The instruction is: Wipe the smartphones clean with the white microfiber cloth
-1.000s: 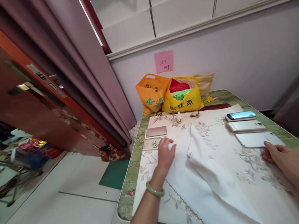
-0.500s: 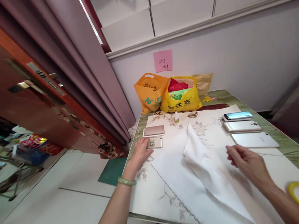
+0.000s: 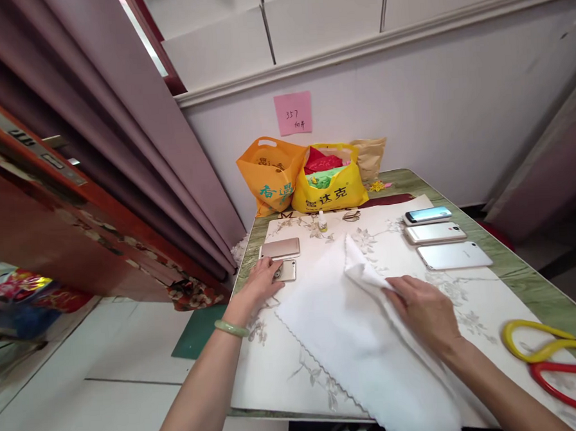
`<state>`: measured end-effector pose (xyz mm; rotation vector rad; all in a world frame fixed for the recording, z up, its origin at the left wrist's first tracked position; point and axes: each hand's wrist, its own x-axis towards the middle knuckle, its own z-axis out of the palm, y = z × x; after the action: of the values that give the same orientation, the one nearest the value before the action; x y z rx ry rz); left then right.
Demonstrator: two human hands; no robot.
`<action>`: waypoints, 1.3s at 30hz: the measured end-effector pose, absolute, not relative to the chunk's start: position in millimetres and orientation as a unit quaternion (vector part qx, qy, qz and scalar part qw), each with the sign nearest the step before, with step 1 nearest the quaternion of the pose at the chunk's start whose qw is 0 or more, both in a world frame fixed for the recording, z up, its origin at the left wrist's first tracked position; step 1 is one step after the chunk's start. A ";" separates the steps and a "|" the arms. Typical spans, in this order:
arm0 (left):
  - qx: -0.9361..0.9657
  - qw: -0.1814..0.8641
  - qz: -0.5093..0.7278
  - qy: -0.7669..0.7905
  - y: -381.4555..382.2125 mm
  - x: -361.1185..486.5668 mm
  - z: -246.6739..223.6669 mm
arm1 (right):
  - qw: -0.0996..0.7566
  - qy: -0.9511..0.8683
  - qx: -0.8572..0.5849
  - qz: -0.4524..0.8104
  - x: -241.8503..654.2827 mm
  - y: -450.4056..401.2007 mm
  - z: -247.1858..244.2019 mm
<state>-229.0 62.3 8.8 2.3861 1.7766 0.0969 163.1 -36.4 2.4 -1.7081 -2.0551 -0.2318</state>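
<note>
A large white cloth (image 3: 357,340) with a wavy edge lies partly folded across the middle and front of the table. My right hand (image 3: 425,308) pinches its raised right side between thumb and fingers. At the left, my left hand (image 3: 261,281), with a green bangle on the wrist, has its fingers on the left part of a gold phone (image 3: 287,271) with a ring holder; its thumb points right, apart from the fingers. Just behind lies a rose-gold phone (image 3: 281,248). Three more phones lie in a column at the right: a white one (image 3: 454,256), a silver one (image 3: 435,233) and one with a blue face (image 3: 428,215).
Scissors (image 3: 549,350) with yellow and red handles lie at the right front. A small bottle (image 3: 322,222) and glasses (image 3: 351,216) are near the back, before an orange bag (image 3: 271,178) and a yellow bag (image 3: 332,190). A wooden door (image 3: 76,220) stands at the left.
My right hand has moved left onto the cloth and closed on its edge. My left hand stays at the gold phone. The view has shifted right, showing more of the scissors.
</note>
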 end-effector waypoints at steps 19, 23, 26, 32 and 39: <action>0.840 0.082 0.059 0.533 60.1 -243.1 14.3 | 0.337 -0.738 -0.569 0.132 168.0 0.8 26.9; 0.825 0.098 0.081 0.551 59.7 -244.5 13.4 | 0.382 -0.686 -0.578 0.221 134.6 60.6 40.0; 0.822 0.108 0.083 0.553 58.2 -243.7 15.8 | 0.374 -0.674 -0.584 0.254 97.3 116.9 29.3; 0.789 0.192 0.176 0.556 55.9 -247.8 30.0 | 0.315 -0.627 -0.664 0.258 34.1 194.7 7.9; 0.399 0.492 0.545 0.549 49.3 -216.8 57.2 | 0.385 -0.611 -0.622 0.302 33.6 184.3 15.1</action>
<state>-216.8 49.3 57.2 0.9689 1.3318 1.3226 33.6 184.3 15.1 -1.5848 -1.5553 0.7699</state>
